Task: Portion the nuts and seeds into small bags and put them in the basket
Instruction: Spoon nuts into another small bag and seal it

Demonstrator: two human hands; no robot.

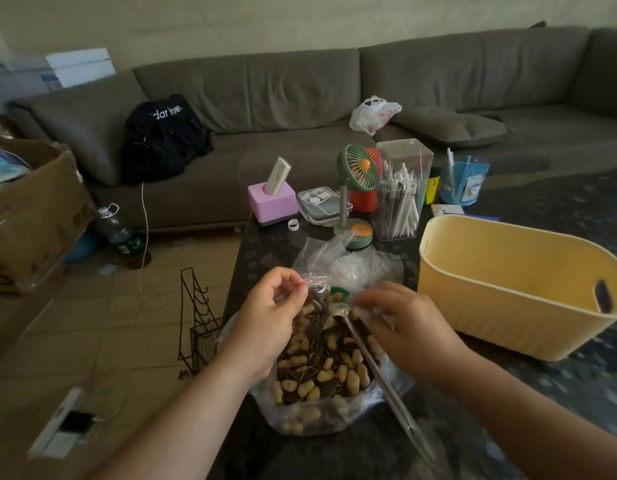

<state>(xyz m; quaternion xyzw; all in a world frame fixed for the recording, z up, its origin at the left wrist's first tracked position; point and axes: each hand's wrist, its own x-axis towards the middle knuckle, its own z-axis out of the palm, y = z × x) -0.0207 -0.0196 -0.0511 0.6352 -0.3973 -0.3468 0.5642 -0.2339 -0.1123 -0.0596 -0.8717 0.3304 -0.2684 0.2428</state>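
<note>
Left hand (265, 320): fingers curled, thumb and forefinger pinching the red-striped mouth of a small zip bag (315, 299), which hangs upright and already carries a dark load of seeds. Right hand (404, 323): blurred, fingers loosely spread and reaching toward the same bag mouth; it appears to hold nothing, though the blur leaves some doubt.

Directly beneath both hands lies the large clear bag of nuts and seeds (321, 372), open on the dark tabletop (508, 410). A metal spoon (369, 355) rests in it unheld, bowl at the far end near the small bag, handle running back toward the person's right side.

The yellow basket (473, 306) stands on the tabletop to the right of the hands, near the right forearm and apart from the nut bag; its long axis runs left to right across the view, and no filled bags are visible inside from this angle. A heap of spare clear bags (362, 268) lies just beyond the hands.

Assessment: the small bag is at the sealing stage. The right hand is the nearer to the basket, so transfer would run rightward; the strip should be closed first, or contents may spill.
</note>
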